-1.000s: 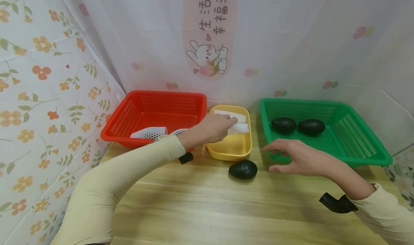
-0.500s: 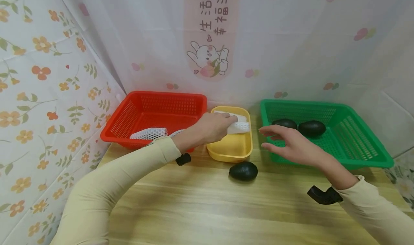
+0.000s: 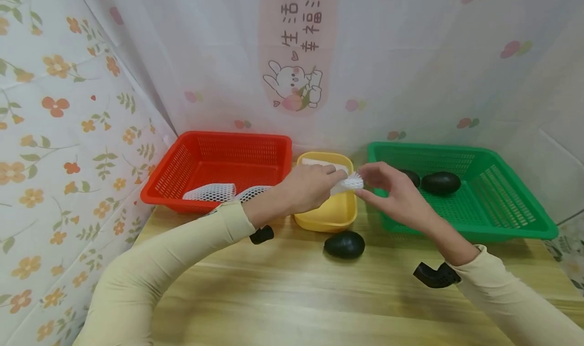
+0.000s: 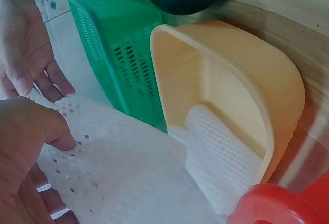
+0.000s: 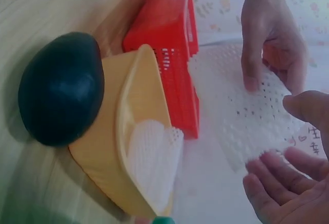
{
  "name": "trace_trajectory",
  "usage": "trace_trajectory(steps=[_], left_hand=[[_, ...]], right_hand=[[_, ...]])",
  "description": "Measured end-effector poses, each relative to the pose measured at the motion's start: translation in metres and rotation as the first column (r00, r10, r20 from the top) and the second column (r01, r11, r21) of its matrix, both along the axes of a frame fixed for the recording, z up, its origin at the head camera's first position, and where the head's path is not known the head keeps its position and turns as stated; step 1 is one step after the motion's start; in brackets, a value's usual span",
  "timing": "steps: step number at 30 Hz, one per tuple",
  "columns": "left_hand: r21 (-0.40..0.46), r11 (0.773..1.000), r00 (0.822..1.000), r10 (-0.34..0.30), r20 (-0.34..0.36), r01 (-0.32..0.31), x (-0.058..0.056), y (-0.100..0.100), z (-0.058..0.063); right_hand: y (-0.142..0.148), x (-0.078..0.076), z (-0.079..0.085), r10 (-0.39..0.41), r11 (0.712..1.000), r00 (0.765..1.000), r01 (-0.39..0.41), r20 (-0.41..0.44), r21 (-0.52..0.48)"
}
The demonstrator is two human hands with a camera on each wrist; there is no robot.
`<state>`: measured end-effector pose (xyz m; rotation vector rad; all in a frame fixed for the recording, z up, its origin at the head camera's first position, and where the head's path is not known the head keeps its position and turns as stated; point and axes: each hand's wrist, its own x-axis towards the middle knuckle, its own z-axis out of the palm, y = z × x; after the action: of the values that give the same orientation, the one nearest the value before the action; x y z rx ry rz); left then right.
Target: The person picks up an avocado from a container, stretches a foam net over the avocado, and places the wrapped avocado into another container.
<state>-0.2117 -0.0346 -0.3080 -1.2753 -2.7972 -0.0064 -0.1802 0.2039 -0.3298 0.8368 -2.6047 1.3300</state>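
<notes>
My left hand (image 3: 310, 186) pinches a white foam net sleeve (image 3: 350, 184) between thumb and fingers above the yellow bin (image 3: 324, 216). Flattened and tapering, the sleeve fills much of the left wrist view. My right hand (image 3: 396, 196) is at the sleeve's other end, thumb and fingers spread apart around it; whether they touch it I cannot tell. More white foam netting (image 5: 154, 157) lies inside the bin. In front of the bin a dark avocado (image 3: 345, 245) rests on the wooden table.
At right, the green basket (image 3: 456, 148) holds two dark avocados (image 3: 440, 183), one partly hidden by my right hand. The red basket (image 3: 237, 135) at left contains white net sleeves (image 3: 210, 192) with something dark showing through. Floral cloth (image 3: 205, 57) hangs behind.
My left hand has lifted the foam net sleeve from the yellow bin and shifted slightly right. My right hand has moved left from the green basket to the sleeve's end.
</notes>
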Motion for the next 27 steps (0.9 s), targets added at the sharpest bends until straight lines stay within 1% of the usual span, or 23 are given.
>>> trace_trajectory(steps=[3,5,9,11,13,17,20,22,24,27], left_hand=[[0.006,1.0,1.0,-0.002,-0.008,0.002,0.003,-0.001,-0.003],[0.018,1.0,1.0,0.003,-0.004,-0.003,0.004,-0.002,-0.005],[0.052,0.998,1.0,0.031,-0.001,-0.031,0.004,-0.003,-0.005],[0.071,0.997,0.999,0.043,-0.006,-0.042,0.004,-0.003,-0.004],[0.085,0.995,0.999,0.044,-0.015,-0.043,0.004,-0.003,-0.003],[0.105,0.994,0.999,0.042,-0.004,-0.041,0.005,-0.004,-0.002],[0.122,0.991,0.998,0.052,0.019,-0.054,0.006,-0.004,-0.001],[0.133,0.989,0.997,0.066,0.034,-0.07,0.007,-0.004,0.0],[0.155,0.984,0.995,0.081,0.054,-0.089,0.008,-0.005,0.002],[0.176,0.979,0.993,0.093,0.067,-0.104,0.008,-0.007,0.004]], right_hand=[[-0.002,0.003,-0.005,-0.008,0.996,0.999,0.012,0.047,-0.087],[-0.004,0.005,-0.008,-0.007,0.988,0.998,0.018,0.068,-0.155],[-0.01,0.006,-0.011,-0.047,0.966,0.998,0.054,0.035,-0.251],[-0.013,0.006,-0.011,-0.07,0.958,0.997,0.071,0.012,-0.278],[-0.014,0.006,-0.011,-0.076,0.955,0.997,0.076,0.013,-0.286],[-0.017,0.006,-0.012,-0.009,0.946,0.997,0.034,0.08,-0.321],[-0.02,0.008,-0.014,0.008,0.947,0.996,0.022,0.092,-0.321],[-0.022,0.009,-0.015,-0.023,0.946,0.998,0.043,0.066,-0.322],[-0.024,0.01,-0.015,-0.085,0.94,0.996,0.088,0.024,-0.331],[-0.026,0.01,-0.015,-0.166,0.911,0.986,0.151,-0.005,-0.383]])
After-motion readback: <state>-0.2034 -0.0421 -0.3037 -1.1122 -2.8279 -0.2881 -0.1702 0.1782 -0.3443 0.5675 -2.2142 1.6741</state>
